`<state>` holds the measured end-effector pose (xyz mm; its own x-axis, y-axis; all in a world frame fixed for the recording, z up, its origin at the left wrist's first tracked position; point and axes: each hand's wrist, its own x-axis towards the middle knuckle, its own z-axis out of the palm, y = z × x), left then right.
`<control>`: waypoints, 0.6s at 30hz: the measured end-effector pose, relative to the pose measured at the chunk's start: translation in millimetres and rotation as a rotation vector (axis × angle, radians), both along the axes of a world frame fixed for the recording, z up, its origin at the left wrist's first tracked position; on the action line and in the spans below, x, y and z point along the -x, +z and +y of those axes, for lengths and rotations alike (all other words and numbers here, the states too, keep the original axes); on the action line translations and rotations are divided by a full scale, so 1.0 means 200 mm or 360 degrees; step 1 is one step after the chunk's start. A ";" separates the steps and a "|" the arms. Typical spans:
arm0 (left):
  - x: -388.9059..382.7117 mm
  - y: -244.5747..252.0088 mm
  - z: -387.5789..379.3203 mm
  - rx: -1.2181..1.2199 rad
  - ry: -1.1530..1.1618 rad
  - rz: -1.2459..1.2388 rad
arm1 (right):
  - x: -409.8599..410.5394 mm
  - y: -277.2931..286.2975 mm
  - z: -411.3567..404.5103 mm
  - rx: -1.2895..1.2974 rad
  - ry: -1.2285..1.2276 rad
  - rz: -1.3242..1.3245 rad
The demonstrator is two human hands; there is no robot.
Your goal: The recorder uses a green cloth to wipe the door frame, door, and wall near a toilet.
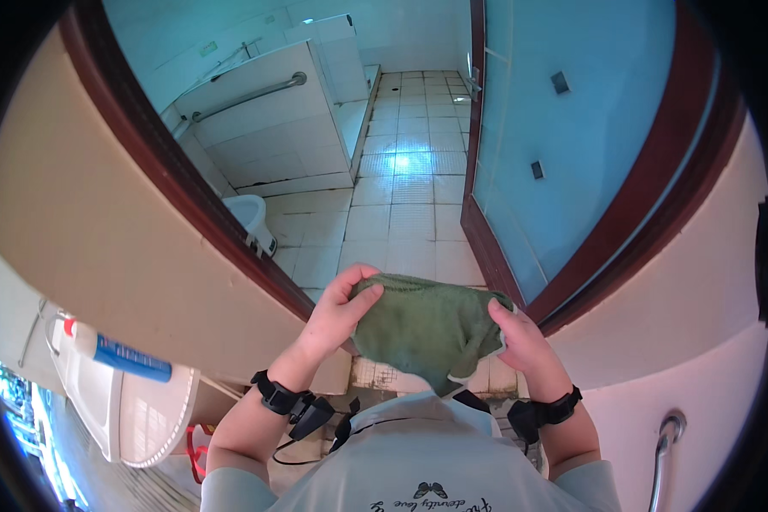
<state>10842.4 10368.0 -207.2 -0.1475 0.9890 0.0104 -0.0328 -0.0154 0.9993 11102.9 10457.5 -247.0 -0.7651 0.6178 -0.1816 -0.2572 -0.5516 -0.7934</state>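
Note:
A green cloth [422, 323] with pale edging is stretched between my two hands in front of my chest. My left hand [342, 310] grips its left upper corner, thumb on top and fingers behind. At the opposite side, my right hand [518, 333] pinches the edge under its thumb. The cloth's upper edge is folded over, and its lower edge hangs loose toward my shirt. Black straps with small devices circle both wrists.
Ahead lies a doorway with a dark red frame [179, 192] and a blue-paned door [550, 121] swung inward. Beyond are a tiled floor [413, 185], a white toilet [249, 214] and a partition with a grab bar [249, 99]. Left stands a washbasin [153, 416] holding a blue-and-white bottle [118, 352].

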 end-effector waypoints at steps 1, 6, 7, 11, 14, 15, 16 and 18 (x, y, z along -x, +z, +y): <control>0.04 0.00 0.07 -0.0076 0.0039 0.0021 | 0.03 0.03 0.08 0.0009 0.0048 0.0030; 0.20 0.02 0.48 -0.0059 0.0144 -0.0252 | 0.20 -0.13 0.59 0.0362 0.0014 0.0647; 0.24 -0.01 0.59 -0.0030 0.0185 -0.0232 | 0.25 -0.23 0.70 0.0562 -0.0265 0.0457; 0.42 -0.17 0.94 0.0012 0.0245 -0.0117 | 0.12 -0.47 0.88 0.0441 -0.0220 0.0310; 0.50 -0.16 1.24 0.0019 0.0284 -0.0213 | 0.48 -0.32 1.38 0.0347 -0.0227 0.0223; 0.53 -0.12 1.32 0.0065 0.0384 -0.0423 | 0.53 -0.32 1.50 0.0307 -0.0199 0.0181; 0.56 -0.10 1.38 0.0112 0.0487 -0.0636 | 0.57 -0.32 1.59 0.0271 -0.0169 0.0137; 0.70 -0.20 1.46 0.0321 0.0328 -0.0846 | 0.72 -0.30 1.77 0.0203 -0.0095 0.0055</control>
<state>10702.7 10660.6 -248.0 -0.2698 0.9143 -0.3022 -0.5452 0.1136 0.8305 10959.9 10810.9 -306.1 -0.7350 0.6358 -0.2357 -0.3184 -0.6306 -0.7078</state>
